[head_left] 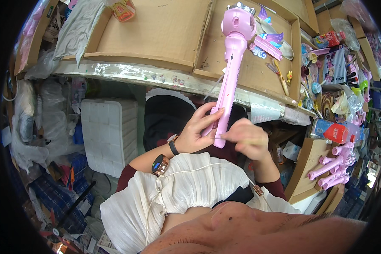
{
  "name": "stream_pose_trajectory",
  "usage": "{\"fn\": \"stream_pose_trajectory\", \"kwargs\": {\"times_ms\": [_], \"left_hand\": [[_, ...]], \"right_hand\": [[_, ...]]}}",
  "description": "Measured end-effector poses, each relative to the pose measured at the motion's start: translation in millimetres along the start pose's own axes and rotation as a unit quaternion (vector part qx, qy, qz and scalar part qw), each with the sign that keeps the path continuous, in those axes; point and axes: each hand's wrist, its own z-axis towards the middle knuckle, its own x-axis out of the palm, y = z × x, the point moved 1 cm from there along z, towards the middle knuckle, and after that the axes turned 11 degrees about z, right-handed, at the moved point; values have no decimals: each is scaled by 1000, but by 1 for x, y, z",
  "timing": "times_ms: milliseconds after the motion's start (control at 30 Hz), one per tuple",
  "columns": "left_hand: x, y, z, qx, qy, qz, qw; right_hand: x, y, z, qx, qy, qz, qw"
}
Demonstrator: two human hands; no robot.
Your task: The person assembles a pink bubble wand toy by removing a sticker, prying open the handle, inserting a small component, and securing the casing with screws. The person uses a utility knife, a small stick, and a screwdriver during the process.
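A long pink plastic toy wand (231,79) with a round head lies slanting across the edge of a cardboard tray, its handle end towards me. My left hand (200,128) grips the lower handle, thumb and fingers around it. Close to the handle's right side, my right hand (248,138) is blurred, its fingers closed together; a thin dark tip shows between it and the handle, and I cannot tell what it is. Beside the wand's head lie a pink plastic cover piece (268,47) and purple-and-blue wing pieces (273,38).
A thin brush (282,77) and a small yellow figure (289,76) lie in the cardboard tray (241,83). Left stands a bottle of orange liquid (123,11). On the right are a red-labelled plastic bottle (336,130) and several pink wand parts (335,166). A white plastic bin (103,135) stands below left.
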Motion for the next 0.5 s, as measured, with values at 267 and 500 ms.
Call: {"fn": "stream_pose_trajectory", "kwargs": {"times_ms": [267, 500], "left_hand": [[1, 0, -1, 8, 6, 32, 999], [1, 0, -2, 11, 8, 60, 998]], "right_hand": [[2, -18, 23, 292, -170, 248, 908], [4, -17, 47, 333, -169, 171, 912]]}}
